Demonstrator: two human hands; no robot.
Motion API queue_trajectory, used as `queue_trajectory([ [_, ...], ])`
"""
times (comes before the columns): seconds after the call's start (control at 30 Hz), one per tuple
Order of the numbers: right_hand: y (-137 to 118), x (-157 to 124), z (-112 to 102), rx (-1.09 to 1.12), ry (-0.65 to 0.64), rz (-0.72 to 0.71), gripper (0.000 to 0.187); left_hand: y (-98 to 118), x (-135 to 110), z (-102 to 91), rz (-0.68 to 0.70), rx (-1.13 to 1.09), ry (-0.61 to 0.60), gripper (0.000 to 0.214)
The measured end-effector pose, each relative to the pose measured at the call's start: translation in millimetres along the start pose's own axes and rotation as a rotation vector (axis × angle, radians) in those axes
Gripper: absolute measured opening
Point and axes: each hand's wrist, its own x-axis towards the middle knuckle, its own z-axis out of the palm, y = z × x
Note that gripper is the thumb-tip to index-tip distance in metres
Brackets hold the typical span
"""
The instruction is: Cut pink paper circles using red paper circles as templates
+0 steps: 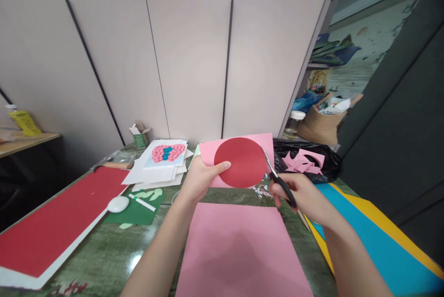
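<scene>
My left hand (201, 177) is closed on a red paper disc (241, 162) held against a pink sheet (208, 151), both lifted above the table, thumb on the disc's left edge. My right hand (296, 193) grips black-handled scissors (275, 177), their blades at the disc's right edge on the pink sheet. Below the hands a larger pink sheet (239, 250) lies flat on the green table (104, 255).
A long red sheet (55, 223) lies at the left, with a green sheet (138, 211), a white glue stick (142, 202) and a white oval thing (118, 204). White papers with a pink-and-blue heart (166, 153) sit behind. Pink scraps (303, 160) rest on a black bag; blue and yellow sheets (367, 241) at right.
</scene>
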Motion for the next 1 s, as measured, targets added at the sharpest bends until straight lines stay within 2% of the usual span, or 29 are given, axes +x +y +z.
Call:
queue_trajectory([
  [0.43,-0.2,0.1,-3.8,-0.079,-0.009,-0.047,0.031,2.0,-0.7,2.4,-0.021,0.046,-0.037,0.049],
  [0.7,2.3,-0.3,-7.4,-0.156,-0.01,-0.057,0.038,3.2,0.1,-2.6,-0.045,0.055,-0.06,0.038],
  [1.0,3.6,-1.7,-7.1,-0.139,-0.024,-0.035,0.036,3.6,-0.1,-2.6,-0.029,0.061,-0.073,0.037],
])
